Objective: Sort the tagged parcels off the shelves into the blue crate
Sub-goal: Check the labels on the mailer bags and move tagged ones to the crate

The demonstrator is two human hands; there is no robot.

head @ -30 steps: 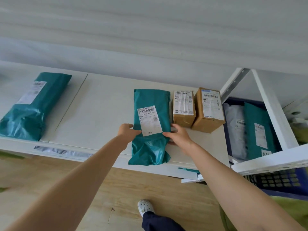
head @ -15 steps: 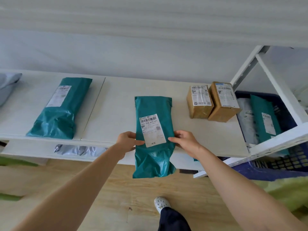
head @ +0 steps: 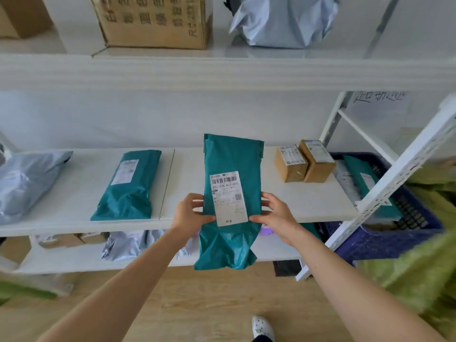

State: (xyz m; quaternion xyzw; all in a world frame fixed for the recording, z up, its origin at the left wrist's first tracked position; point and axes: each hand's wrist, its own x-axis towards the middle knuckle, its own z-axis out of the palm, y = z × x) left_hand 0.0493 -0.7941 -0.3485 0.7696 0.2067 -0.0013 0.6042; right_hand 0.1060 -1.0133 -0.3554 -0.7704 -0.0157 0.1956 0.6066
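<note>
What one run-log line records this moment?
held: teal parcel, label facing camera | left hand: grips its left edge | right hand: grips its right edge | blue crate: at right, not reached

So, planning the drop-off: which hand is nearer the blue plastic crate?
Right. Right hand holds the teal plastic parcel on the side toward the blue plastic crate; left hand, the far side.

Back of teal parcel hidden; reach of left hand and right hand fingertips behind it cannot be told. Label small print between thumbs too faint to read. Right of right-hand fingers: blue crate partly behind shelf upright, contents half hidden; green mass blurred. Below left-hand fingers: lower-shelf parcels blurred. High above fingers: cardboard box, grey bag cut by top edge. Far below: shoe cut by bottom edge.
</note>
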